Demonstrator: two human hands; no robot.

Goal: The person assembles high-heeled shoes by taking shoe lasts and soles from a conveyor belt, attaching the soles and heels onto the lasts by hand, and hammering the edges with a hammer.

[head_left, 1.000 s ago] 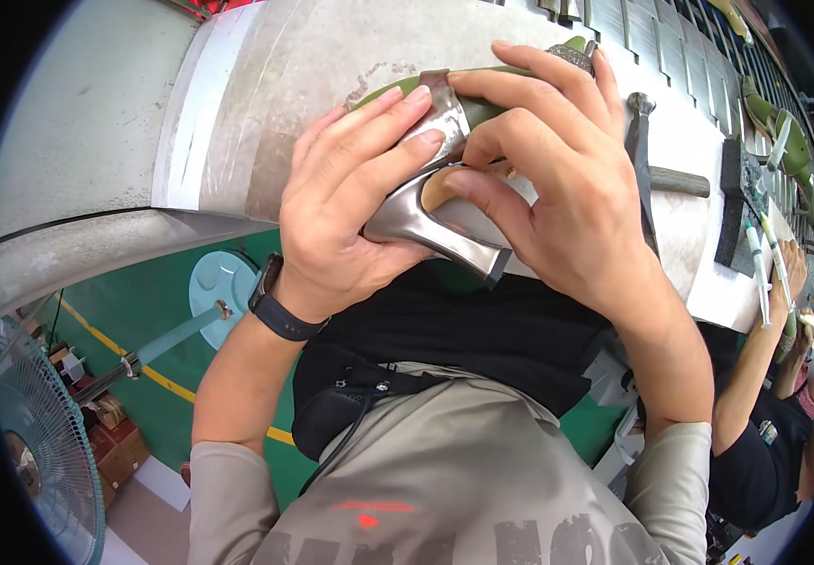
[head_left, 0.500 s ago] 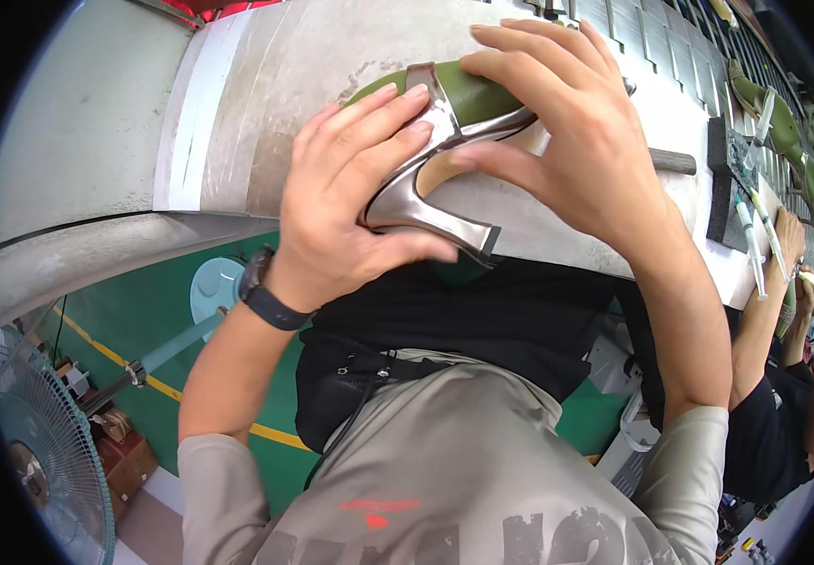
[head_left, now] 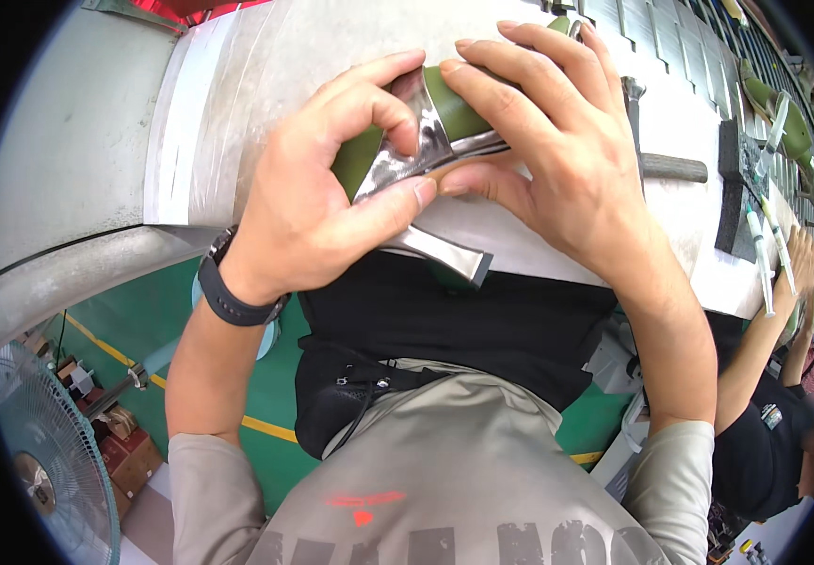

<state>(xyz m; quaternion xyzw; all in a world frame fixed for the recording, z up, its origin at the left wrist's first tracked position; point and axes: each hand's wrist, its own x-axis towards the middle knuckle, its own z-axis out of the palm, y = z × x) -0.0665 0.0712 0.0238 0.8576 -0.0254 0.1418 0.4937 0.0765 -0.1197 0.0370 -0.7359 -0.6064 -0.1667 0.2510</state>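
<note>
- Both hands are gripping one green shoe piece [head_left: 459, 104] with silver trim at upper centre of the frame.
- Left hand [head_left: 308, 212] is pinching the silver strip [head_left: 397, 165].
- Right hand [head_left: 567, 155] is curling over it, above the grey workbench [head_left: 237, 85].

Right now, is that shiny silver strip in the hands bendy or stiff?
Probably bendy: the shiny strip curves around the green piece where the left hand and right hand press it. Its free end sticks out straight, so it seems springy, not floppy. The mirror-like surface may be slippery.
</note>
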